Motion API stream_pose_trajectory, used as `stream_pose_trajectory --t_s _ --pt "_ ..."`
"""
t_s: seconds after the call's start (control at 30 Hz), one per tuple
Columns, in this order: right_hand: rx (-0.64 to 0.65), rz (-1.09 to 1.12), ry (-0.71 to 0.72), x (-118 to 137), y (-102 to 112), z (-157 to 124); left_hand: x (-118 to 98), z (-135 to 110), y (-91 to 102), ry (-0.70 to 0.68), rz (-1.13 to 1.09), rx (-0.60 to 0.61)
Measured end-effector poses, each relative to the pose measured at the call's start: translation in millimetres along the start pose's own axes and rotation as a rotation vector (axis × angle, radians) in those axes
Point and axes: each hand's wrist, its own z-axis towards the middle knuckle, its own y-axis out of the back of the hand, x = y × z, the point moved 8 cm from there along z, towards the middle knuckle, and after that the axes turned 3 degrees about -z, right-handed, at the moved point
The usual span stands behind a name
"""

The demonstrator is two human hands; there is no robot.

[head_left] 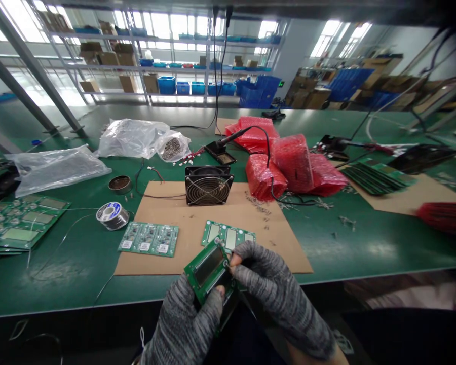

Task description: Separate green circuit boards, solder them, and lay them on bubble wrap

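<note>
A green circuit board (209, 264) with dark rectangular displays and rows of pins is tilted above the bench's front edge. My left hand (192, 314), in a grey knitted fingerless glove, grips its lower part with the thumb on top. My right hand (266, 279), gloved alike, pinches at the board's right edge; whatever is between its fingertips is too small to make out. Behind the hands, a board with pale displays (231, 237) lies on a cardboard sheet (163, 196), partly covered by the held board. Left of it lies a board with white labels (149, 239).
A small fan (209, 187) stands at the cardboard's back. To the left are a solder spool (113, 215), a round tin (119, 184) and stacked boards (23, 225). Red bubble-wrap packs (292, 159), a soldering iron (233, 136) and more boards (376, 177) lie behind and right.
</note>
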Motion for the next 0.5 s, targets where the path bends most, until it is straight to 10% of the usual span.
stream_pose_trajectory --t_s 0.5 --pt "0.001 -0.019 0.080 4 5 -8 -12 -3 2.2 -0.063 -0.053 0.019"
